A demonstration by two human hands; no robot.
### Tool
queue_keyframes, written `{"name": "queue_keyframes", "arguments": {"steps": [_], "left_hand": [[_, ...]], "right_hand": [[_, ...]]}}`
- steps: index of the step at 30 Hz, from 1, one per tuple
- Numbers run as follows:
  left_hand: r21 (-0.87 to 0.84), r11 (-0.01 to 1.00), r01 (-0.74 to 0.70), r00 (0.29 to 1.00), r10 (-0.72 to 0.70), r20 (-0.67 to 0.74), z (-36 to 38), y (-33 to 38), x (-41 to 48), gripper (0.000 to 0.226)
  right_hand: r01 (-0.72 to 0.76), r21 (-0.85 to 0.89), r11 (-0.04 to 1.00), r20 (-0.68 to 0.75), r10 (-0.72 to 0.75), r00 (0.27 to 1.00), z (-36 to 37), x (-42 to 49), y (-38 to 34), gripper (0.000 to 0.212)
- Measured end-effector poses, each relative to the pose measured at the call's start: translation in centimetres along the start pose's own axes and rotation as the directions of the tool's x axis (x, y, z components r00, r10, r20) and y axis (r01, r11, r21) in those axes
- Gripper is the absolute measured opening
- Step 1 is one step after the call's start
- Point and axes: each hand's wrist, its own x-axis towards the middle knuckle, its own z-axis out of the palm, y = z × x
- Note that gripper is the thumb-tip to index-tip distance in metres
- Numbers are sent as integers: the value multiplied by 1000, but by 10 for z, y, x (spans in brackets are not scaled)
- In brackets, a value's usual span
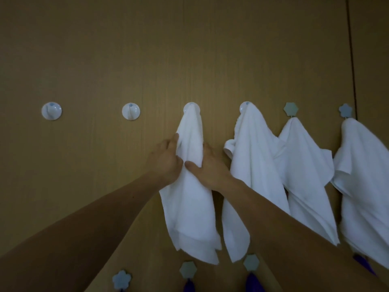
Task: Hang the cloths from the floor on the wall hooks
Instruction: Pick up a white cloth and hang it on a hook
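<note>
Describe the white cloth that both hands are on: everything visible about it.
The white cloth looks like soft terry towelling. It hangs by a gathered peak from a round white hook on the brown wall, widening downward into loose folds with uneven lower corners. The left hand pinches its left edge; the right hand grips its right side, thumb across the front.

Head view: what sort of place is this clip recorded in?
Likely an indoor room, perhaps a home, seen facing a wood-grain wall panel. The panel carries a row of round white hooks and a flower-shaped hook, and white cloths hang from four of the hooks.
</note>
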Motion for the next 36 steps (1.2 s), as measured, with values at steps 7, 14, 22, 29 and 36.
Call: {"name": "queue_keyframes", "arguments": {"steps": [7, 14, 22, 29, 36], "left_hand": [[92, 983, -157, 987, 158, -4, -21, 8, -45, 69], [-70, 938, -341, 929, 347, 127, -13, 46, -120, 64], [-333, 850, -407, 757, 518, 398, 13, 155, -259, 64], [-519, 758, -396, 469, 653, 595, 19, 298, -418, 72], [-698, 617, -364, 133, 776, 617, 2, 440, -603, 74]], "right_hand": [[-101, -166, 981, -120, 81, 989, -8, -56, -23, 87], [-296, -148, 944, -109, 282, 953, -32, -182, -41, 77], [-603, -419, 679, -113, 620, 777, -102, -376, -41, 79], [-799, -485, 355, -211, 840, 500, -183, -589, -57, 74], [-888, -456, 58, -271, 941, 201, -268, -803, -91, 76]]}}
